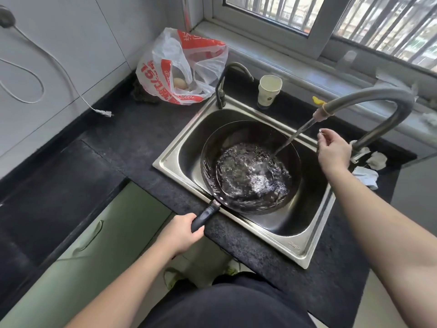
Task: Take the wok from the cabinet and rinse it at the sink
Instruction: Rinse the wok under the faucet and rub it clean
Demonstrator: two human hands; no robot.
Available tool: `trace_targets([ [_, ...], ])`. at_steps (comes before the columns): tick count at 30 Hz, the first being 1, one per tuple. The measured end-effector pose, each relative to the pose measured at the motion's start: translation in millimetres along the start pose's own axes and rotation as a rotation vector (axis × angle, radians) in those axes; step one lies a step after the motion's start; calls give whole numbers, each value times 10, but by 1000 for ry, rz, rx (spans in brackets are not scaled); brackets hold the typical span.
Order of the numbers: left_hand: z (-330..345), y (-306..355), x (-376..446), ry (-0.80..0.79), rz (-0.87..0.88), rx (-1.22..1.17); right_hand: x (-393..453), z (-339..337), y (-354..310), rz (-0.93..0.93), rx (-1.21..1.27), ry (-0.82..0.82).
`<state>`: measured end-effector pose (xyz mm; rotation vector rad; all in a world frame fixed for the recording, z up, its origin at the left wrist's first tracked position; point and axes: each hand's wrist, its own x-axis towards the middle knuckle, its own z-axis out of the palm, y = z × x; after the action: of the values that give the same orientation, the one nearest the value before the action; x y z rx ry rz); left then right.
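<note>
Rinsing step in hand, by the look of it: wok (250, 166) already out of the cabinet and sitting in the steel sink (305, 250), tilted a little, handle (204, 216) sticking out over the front rim and the black desk (113, 147). Water (293, 137) streaming slantwise from the big curved tap (369, 107) into the bowl, pooling and churning across the bottom.

Left hand (182, 235) wrapped around the end of the handle, grip closed firmly on it. Right hand (333, 150) raised beside the tap's base, fingers loosely curled with thumb and forefinger pinched near something small and shiny; whether anything is really held there, cannot tell.

Next move probably calls for tilting or swirling the wok by the handle so the water sweeps the walls, then tipping it out; a steady wrist needed, since a filling pan gets heavy and can slop over the rim onto the desk.

Wok itself: dark, round, deep, 1 long black handle, inside wet and glossy with foam-white splashes where the stream lands. A 2nd, smaller tap (222, 88), a paper cup (269, 91) and a plastic bag (182, 67) behind the sink, well apart from the work.
</note>
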<state>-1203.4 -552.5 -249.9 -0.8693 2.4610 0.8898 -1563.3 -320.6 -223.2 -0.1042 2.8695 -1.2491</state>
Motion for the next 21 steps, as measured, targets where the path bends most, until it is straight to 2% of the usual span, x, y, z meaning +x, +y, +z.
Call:
trace_targets([
  [4,-107,-43,66,-99,-5,-146,-13,-15,-18,-4,-7,-2],
  [10,-224,0,102,-159,14,-106,-17,-25,-29,-3,19,5],
  [18,-128,124,3,-53,13,139,-25,-30,-31,7,18,0],
  [21,-51,99,-21,-13,6,127,-24,-28,-40,9,12,-2],
])
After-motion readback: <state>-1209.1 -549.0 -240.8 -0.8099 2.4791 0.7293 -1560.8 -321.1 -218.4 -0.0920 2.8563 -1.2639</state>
